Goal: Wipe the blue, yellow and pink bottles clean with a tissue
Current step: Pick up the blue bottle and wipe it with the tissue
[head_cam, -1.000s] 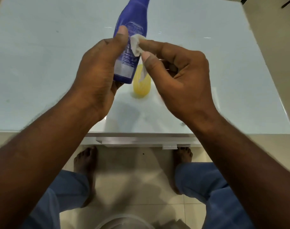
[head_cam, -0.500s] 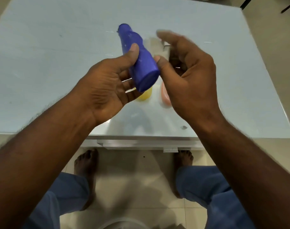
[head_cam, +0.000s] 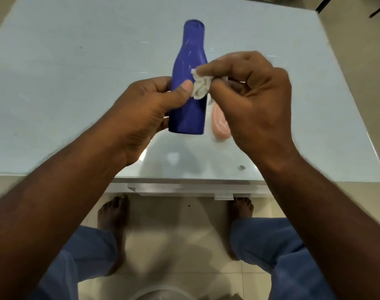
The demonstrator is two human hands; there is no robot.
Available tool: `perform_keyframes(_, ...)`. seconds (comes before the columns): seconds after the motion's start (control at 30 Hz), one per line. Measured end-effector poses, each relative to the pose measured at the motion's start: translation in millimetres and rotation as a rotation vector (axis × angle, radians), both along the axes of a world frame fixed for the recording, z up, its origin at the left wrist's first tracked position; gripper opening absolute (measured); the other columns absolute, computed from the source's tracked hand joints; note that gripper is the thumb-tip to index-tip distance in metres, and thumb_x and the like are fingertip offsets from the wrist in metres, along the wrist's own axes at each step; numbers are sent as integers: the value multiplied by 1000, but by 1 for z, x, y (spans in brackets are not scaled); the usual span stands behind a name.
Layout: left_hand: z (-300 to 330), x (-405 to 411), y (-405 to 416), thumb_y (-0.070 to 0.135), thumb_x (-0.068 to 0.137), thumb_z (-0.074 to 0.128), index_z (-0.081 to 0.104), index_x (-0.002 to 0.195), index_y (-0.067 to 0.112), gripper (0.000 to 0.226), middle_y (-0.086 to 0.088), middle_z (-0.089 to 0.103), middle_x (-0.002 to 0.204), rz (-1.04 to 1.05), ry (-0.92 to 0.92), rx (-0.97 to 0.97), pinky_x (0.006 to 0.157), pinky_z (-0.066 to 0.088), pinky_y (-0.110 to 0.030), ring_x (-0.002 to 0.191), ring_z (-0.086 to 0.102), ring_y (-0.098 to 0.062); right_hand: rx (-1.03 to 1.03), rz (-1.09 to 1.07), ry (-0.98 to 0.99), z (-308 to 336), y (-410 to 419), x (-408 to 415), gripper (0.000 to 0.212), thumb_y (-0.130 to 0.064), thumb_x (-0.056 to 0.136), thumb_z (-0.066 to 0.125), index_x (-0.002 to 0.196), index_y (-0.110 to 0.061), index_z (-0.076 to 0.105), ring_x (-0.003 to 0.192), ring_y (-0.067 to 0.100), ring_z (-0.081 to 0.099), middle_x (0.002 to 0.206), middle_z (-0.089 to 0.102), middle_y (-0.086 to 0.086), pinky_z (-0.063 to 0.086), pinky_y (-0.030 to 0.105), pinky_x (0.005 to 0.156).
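My left hand (head_cam: 145,113) grips the blue bottle (head_cam: 190,83) around its lower body and holds it above the table, cap end pointing away from me. My right hand (head_cam: 249,100) pinches a crumpled white tissue (head_cam: 201,86) against the bottle's right side, next to my left thumb. The pink bottle (head_cam: 220,124) lies on the table under my right hand, partly hidden by it. The yellow bottle is hidden from view.
The pale blue glass table (head_cam: 76,83) stretches out around the bottles, its front edge close to me. A small dark speck (head_cam: 242,167) sits near that edge on the right. My bare feet (head_cam: 113,215) stand on the tiled floor below.
The blue bottle has been turned over in my left hand, so its plain back faces me. My right hand has brought the tissue back onto the bottle's side.
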State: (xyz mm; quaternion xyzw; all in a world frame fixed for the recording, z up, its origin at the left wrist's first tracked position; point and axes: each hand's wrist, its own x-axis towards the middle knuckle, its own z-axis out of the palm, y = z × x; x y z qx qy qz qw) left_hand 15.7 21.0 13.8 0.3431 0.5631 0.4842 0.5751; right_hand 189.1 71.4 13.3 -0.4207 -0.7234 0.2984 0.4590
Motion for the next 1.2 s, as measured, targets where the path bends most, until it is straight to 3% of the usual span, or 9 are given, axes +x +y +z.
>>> perform_keyframes(0.17,1,8,1,29,100,64,74,115,15,23,0,80,109,11,-63,-3,89,64,-34,100,75,-15,-1,-84,34,-1,8,6,16,-7,98,75,107,-14,86,110,18,75,113,77,7,65,39,93)
perform_keyframes(0.37,1,6,0,30,100,63,73,119,15,26,1,80,108,-46,-18,4,86,64,-32,97,76,-13,-52,-85,105,5,5,0,15,-12,101,69,112,-20,78,107,11,76,118,78,6,62,20,92)
perform_keyframes(0.53,4,1,2,28,103,61,73,118,12,26,-5,80,112,97,-135,4,89,64,-36,102,76,-18,-116,40,57,7,-1,-1,9,-20,96,82,101,-13,82,94,15,79,101,82,2,67,33,87)
perform_keyframes(0.6,5,-3,4,28,103,61,73,113,11,23,-6,81,110,173,-177,-16,92,63,-39,105,77,-22,-200,112,-11,5,-3,-2,8,-19,94,84,95,-11,82,82,12,78,90,82,-1,64,30,75)
perform_keyframes(0.7,4,-6,5,30,103,62,73,113,11,24,-8,80,111,179,-127,-20,94,63,-41,107,76,-24,-241,130,-75,3,-6,-3,10,-16,91,85,97,-15,78,72,6,69,85,76,-6,52,16,64)
perform_keyframes(0.83,3,0,2,32,103,60,75,115,14,27,-5,80,112,3,57,17,96,62,-41,104,76,-22,-102,-38,77,7,4,1,26,-10,93,82,116,-7,72,85,3,68,97,72,-2,58,18,78)
perform_keyframes(1.0,2,6,-3,31,102,61,75,116,15,25,1,80,104,-29,79,53,82,62,-31,94,74,-11,-62,-36,69,6,3,2,20,-12,98,78,117,-5,73,103,13,74,117,75,8,64,24,89)
perform_keyframes(1.1,6,6,-2,31,102,62,74,113,14,23,-2,80,101,132,-47,25,84,63,-38,92,75,-18,-68,73,-22,3,-4,-3,16,-11,94,78,110,-9,73,100,18,76,111,75,10,67,32,86)
perform_keyframes(1.2,11,6,-3,28,104,59,68,120,12,24,-3,80,92,179,-138,-12,68,63,-34,78,76,-19,-56,121,-76,2,-10,-7,14,-10,90,76,103,-12,75,92,17,76,103,76,6,67,29,81)
